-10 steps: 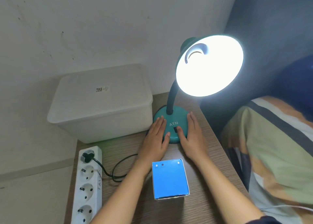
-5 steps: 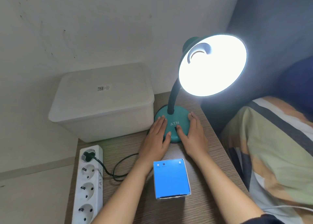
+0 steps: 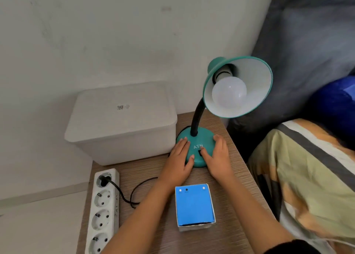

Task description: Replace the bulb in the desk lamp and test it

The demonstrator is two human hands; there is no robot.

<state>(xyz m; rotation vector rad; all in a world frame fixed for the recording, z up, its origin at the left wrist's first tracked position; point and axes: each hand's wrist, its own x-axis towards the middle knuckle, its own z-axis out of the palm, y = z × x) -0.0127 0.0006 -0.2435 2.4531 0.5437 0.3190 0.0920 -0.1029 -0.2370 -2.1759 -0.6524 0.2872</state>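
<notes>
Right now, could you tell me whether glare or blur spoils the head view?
Head view: the bulb is unlit, so no glare hides the teal shade; lighting is soft and even; the striped bedding at right is smeared; wide-angle distortion bends the edges.

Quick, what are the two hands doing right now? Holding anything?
Left hand: open, lying flat on the round teal lamp base, gripping nothing.
Right hand: open on the same base, thumb at the black switch.
</notes>
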